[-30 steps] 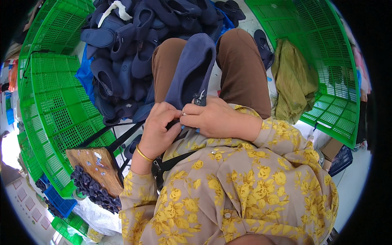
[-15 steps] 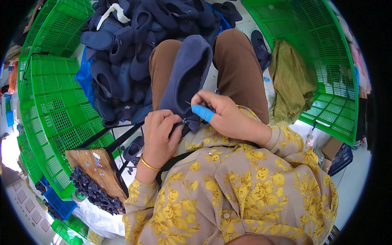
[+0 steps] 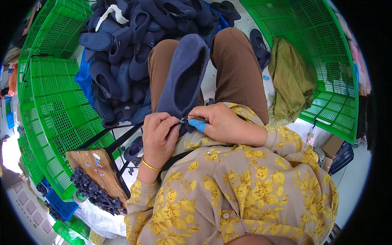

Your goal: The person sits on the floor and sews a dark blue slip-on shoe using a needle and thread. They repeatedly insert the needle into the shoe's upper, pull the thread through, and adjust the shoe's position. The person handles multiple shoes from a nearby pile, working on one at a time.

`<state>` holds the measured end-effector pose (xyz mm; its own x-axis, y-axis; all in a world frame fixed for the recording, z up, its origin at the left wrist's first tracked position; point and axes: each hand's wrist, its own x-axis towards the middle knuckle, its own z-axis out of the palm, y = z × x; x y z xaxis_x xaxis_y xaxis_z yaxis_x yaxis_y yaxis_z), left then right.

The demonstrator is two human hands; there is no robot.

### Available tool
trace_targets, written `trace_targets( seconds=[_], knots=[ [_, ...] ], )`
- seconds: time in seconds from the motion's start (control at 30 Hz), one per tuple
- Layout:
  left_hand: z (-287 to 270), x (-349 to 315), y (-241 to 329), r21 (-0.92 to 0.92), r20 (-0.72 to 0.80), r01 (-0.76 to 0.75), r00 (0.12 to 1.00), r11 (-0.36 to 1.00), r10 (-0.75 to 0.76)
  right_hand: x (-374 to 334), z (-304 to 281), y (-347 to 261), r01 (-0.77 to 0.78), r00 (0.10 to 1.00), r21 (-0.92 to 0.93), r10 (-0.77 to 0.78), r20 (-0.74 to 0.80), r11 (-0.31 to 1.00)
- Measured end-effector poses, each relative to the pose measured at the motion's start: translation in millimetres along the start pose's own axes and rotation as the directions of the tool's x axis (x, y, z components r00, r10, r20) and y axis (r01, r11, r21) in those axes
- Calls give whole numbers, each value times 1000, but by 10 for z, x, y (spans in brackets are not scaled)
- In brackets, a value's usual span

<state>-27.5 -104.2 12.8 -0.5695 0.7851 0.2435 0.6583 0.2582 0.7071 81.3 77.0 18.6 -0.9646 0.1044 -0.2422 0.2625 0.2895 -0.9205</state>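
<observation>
A navy fabric slipper [image 3: 176,81] lies lengthwise across my lap, toe pointing away, its opening facing up. My left hand [image 3: 157,134] is closed on its near end, fingers pinching the fabric beside a small silvery ornament [image 3: 182,121] on a dark bow-like piece. Against that ornament, my right hand [image 3: 224,122] is closed in a pinch, with blue tape round its thumb. A thin glinting line, seemingly a needle, shows at its fingertips; most of it is hidden.
Beyond my knees lies a big heap of navy slippers [image 3: 122,77]. Green mesh crates [image 3: 53,102] stand left, another crate [image 3: 302,24] right, near an olive cloth [image 3: 288,81]. By my left elbow, a wooden board [image 3: 92,163] holds small ornaments beside piled dark bows [image 3: 96,196].
My right hand has come down and left from above the slipper's opening to the ornament, meeting my left fingers. My left hand and the slipper have hardly moved.
</observation>
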Motion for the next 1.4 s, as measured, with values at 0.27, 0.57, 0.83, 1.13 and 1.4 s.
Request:
trace_targets(
  seconds=[0.27,0.57,0.83,1.13,1.4],
  knots=[
    [-7,2,-5,-13,17,19,1000,1000,-19,29,-10,-47,-5,1000,-28,6,6,1000],
    [43,-2,-45,18,10,10,1000,1000,-10,160,82,-7,35,999,-131,-37,-17,991],
    [74,-76,-8,103,-80,16,997,995,-7,192,61,11,-28,1000,-64,28,-10,998],
    [181,-194,-43,-28,-209,100,972,995,-103,224,109,150,61,998,-10,-61,16,998],
    [241,-219,-45,-29,-212,92,972,995,-97,235,221,138,145,989,-378,-147,23,914]
  ],
)
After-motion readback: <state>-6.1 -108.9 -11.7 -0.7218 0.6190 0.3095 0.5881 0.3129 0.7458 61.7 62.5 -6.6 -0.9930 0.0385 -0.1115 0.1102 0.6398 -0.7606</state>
